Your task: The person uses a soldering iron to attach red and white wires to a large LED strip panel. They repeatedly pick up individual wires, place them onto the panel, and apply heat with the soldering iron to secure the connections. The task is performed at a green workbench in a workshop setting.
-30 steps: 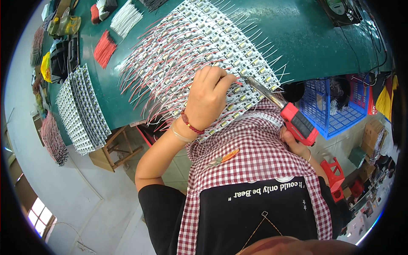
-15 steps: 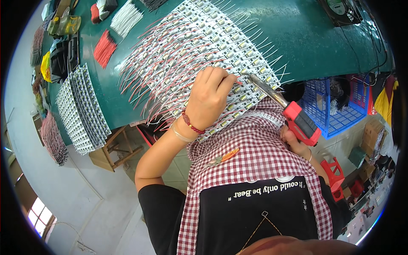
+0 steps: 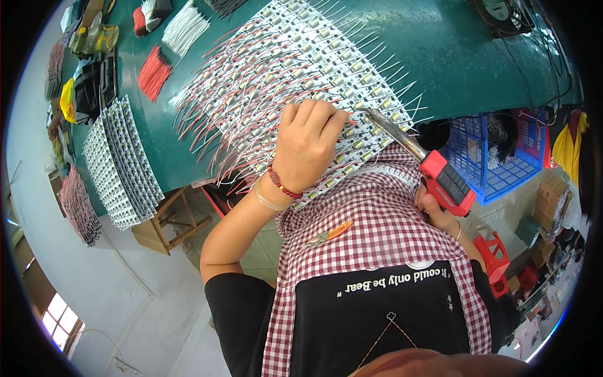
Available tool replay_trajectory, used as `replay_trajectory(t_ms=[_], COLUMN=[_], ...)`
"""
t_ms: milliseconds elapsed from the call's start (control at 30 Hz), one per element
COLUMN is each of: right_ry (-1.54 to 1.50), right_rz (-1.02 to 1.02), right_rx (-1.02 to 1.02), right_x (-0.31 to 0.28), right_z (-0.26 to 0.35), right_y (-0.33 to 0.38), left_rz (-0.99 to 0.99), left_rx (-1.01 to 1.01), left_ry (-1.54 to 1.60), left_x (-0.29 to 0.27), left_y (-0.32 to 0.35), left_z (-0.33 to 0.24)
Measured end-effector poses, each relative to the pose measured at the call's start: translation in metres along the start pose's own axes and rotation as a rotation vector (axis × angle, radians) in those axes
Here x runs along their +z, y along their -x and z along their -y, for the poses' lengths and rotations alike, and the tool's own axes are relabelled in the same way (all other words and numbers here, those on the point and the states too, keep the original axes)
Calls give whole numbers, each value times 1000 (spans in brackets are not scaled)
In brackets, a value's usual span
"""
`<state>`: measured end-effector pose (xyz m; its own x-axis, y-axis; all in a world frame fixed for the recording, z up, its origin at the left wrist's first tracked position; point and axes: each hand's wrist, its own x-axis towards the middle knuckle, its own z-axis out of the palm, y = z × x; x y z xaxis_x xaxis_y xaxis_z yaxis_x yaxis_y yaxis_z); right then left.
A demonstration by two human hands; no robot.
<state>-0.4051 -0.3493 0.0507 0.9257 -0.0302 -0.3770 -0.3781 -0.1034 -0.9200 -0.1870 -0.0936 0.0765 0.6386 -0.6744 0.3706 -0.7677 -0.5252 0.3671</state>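
Observation:
Sheets of white circuit boards (image 3: 314, 47) lie on the green table, with rows of small components and many thin red and white wires sticking out from them. Over the near part of the boards, my left hand (image 3: 309, 141) is closed, thumb and forefinger pinched on a thin wire that the fingers mostly hide. My right hand (image 3: 434, 210) grips a soldering iron (image 3: 447, 182) by its red and black handle. The iron's metal tip points left and rests at the boards, just right of my left fingertips.
Bundles of red wires (image 3: 154, 73) and white wires (image 3: 185, 28) lie on the table (image 3: 440, 69). More board sheets (image 3: 119, 166) sit at the left edge. A blue plastic crate (image 3: 509, 179) stands below the table on the right, near a red stool (image 3: 493, 261). A black fan (image 3: 502, 17) is far right.
My left hand has shifted very slightly left, still pinched. The soldering iron and my right hand stay almost in place.

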Motion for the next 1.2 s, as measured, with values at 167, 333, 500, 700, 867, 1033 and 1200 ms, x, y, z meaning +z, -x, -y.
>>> replay_trajectory(t_ms=[167,333,500,700,867,1033,1200], right_ry=[9,-48,-129,-87,-179,-131,-27], right_rz=[-20,-14,-12,26,3,-36,-14], right_rx=[-16,-27,-24,10,29,12,5], right_x=[2,2,3,-3,-6,-6,-8], right_z=[4,4,2,-1,0,-5,-6], right_y=[-1,0,3,9,15,15,13], left_rz=[-39,7,-63,-85,-54,-89,-33], left_rx=[-1,4,-12,36,-91,-25,4], left_ry=[-10,-64,-118,-64,-276,-99,16], left_x=[1,-12,-34,-23,-41,-31,0], left_y=[-1,3,3,3,1,1,6], left_z=[-1,1,-7,-26,-12,-27,-28])
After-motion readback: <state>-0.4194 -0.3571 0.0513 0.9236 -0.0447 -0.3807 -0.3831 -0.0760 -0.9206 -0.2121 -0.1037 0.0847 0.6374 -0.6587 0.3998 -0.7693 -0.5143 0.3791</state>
